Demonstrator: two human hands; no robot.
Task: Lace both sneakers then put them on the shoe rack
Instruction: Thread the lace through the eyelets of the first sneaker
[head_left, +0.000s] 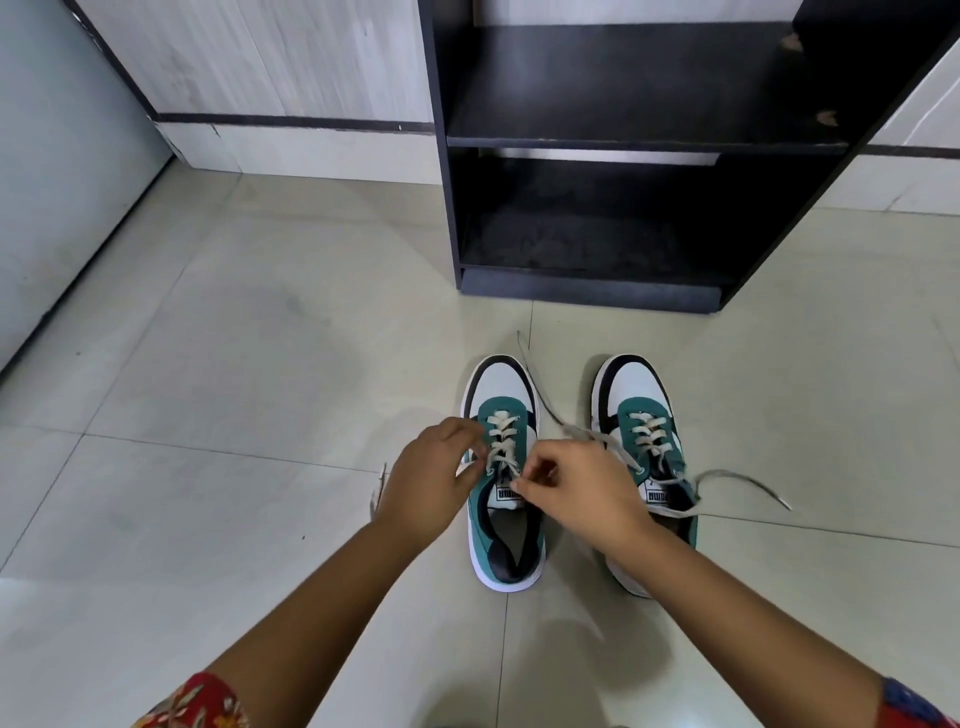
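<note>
Standing on: pale tiled floor, which fills most of the view, with thin grout lines crossing it.
Wall: light wood-grain panelling with a dark band low down, behind the rack and to its left.
Shoe rack: black shoe rack, upright against the wall, upper right of the view; two open shelves show, both bare (a few chipped spots on the right edge of the upper shelf).
Left sneaker: left sneaker, teal, white and black, flat on the floor in front of the rack, toe pointing toward it; its cream lace crosses the eyelets up to near the tongue label.
Right sneaker: right sneaker, same colours, just beside the left one and parallel to it, partly hidden by the right forearm; its lace is threaded through the eyelets and trails loose onto the floor to the right.
Left hand: left hand, at the left side of the left sneaker, fingers curled against the upper eyelets; whether it pinches the lace I cannot tell.
Right hand: right hand, over the tongue of the left sneaker, thumb and fingertips pinched narrow on that shoe's lace.
Sleeves: red patterned cuffs at the bottom corners.
</note>
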